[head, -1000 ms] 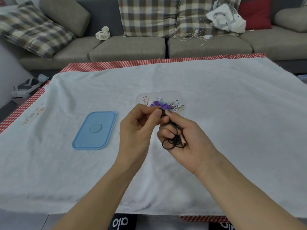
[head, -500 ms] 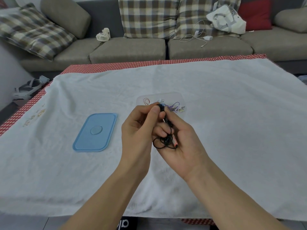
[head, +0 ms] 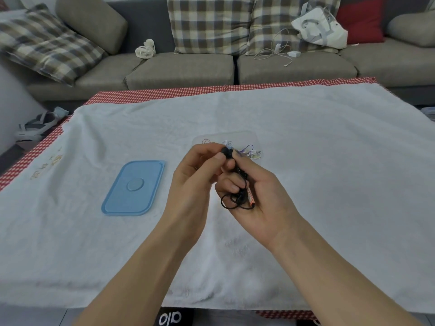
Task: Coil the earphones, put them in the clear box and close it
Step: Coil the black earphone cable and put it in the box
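Note:
Black earphones (head: 236, 201) hang in small loops from my right hand (head: 261, 196), whose fingers curl round the bundle just above the white towel. My left hand (head: 195, 177) pinches a black earbud at the top of the bundle, thumb and forefinger meeting my right fingertips. Right behind my hands stands the clear box (head: 244, 137), open, with several coloured cords inside; my hands hide its near part. Its blue lid (head: 134, 188) lies flat on the towel to the left.
A white towel (head: 329, 184) covers the table over a red checked cloth (head: 153, 95). Behind it is a grey sofa with plaid cushions, a small white fan (head: 145, 49), a white charger cable (head: 277, 52) and a white bag (head: 320, 27).
My hands have drawn closer together and slightly left, and the coil in my right hand looks tighter. The box and lid have not moved.

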`<state>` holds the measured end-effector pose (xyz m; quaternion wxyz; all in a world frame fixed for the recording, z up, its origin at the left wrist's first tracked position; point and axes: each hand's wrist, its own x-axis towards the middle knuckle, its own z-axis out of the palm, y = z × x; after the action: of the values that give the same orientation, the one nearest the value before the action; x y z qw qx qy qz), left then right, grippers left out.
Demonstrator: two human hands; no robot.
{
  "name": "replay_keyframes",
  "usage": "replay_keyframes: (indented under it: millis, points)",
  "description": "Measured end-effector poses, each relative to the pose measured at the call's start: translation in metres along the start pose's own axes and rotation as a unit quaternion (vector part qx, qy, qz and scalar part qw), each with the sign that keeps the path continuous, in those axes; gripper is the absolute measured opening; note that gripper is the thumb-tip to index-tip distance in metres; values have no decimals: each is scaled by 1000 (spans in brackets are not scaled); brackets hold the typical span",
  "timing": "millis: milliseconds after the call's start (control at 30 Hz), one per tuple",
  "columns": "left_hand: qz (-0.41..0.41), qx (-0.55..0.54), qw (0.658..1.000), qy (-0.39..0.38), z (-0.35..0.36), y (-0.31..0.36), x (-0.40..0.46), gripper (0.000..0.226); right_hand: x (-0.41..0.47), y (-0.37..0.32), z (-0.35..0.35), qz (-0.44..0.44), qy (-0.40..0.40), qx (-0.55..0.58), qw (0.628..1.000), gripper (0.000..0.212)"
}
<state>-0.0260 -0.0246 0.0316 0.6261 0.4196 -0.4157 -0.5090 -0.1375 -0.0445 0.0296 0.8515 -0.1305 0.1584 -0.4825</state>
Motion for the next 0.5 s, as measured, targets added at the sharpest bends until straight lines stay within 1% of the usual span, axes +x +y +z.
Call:
replay_keyframes:
  millis: [67, 100, 133, 200, 300, 400, 500]
  points:
    - [29, 33, 999, 0, -4, 0, 2, 10, -1, -4, -1, -1, -2, -31, 1000, 9]
    - [38, 47, 998, 5, -6, 0, 2, 11, 0, -6, -1, -4, -1, -60, 998, 4]
    - [48, 62, 997, 12, -7, 0, 2, 11, 1, -9, -2, -10, 5, -96, 995, 5]
    - [75, 109, 991, 16, -9, 1, 1, 16, 1, -13, -5, -31, 23, -167, 985, 17]
    - [111, 186, 976, -3, -10, 3, -2, 31, 1, -19, -8, -57, 35, -228, 971, 19]
    - [120, 202, 972, -11, -10, 5, -4, 31, -1, -22, -9, -74, 37, -283, 956, 14]
    - [113, 197, 974, -11, -12, 3, -3, 25, -2, -26, -10, -98, 39, -339, 935, 14]
